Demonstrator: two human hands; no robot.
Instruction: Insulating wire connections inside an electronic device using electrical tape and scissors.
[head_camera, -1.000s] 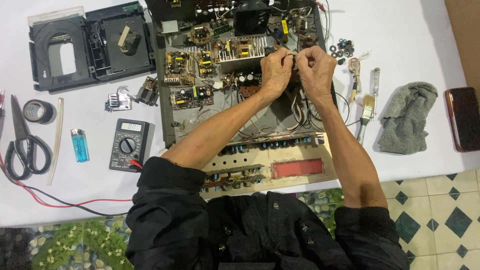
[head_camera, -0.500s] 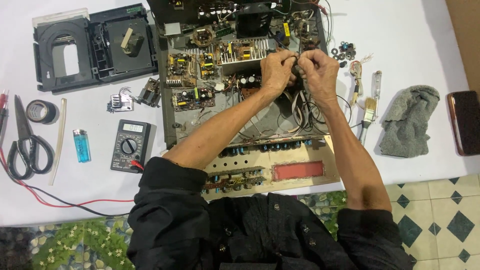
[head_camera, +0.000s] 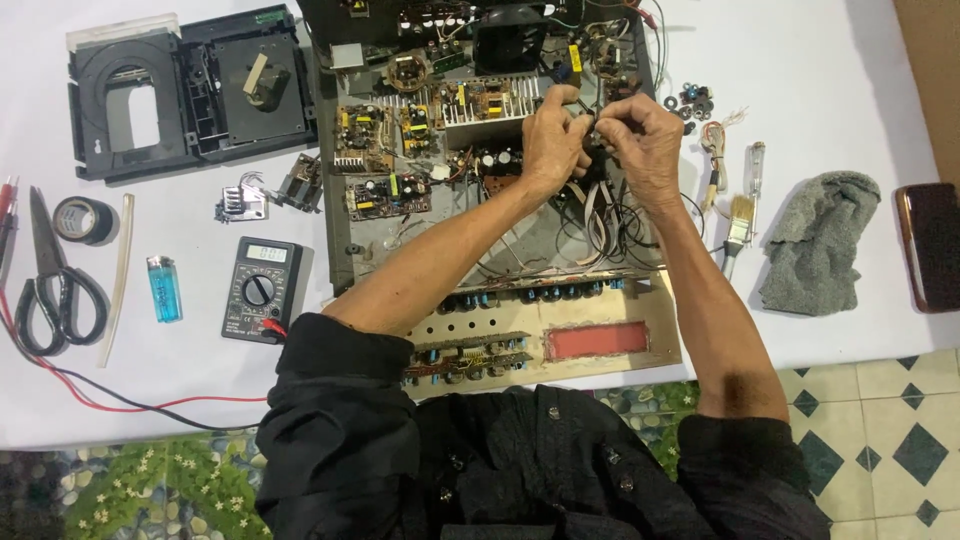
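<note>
Pinching small wiring (head_camera: 597, 124) together, both hands (head_camera: 600, 145) work over the open amplifier chassis (head_camera: 345, 250).

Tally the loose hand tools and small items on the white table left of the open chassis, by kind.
Scissors: 1
Tape roll: 1
Lighter: 1
Multimeter: 1
White tube: 1
Total: 5

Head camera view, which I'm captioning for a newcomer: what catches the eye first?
The opened amplifier chassis, packed with circuit boards, fills the table's middle. Over its far right part the left hand and right hand meet, pinching something small amid the wires. At left lie a digital multimeter, blue lighter and scissors.
</note>
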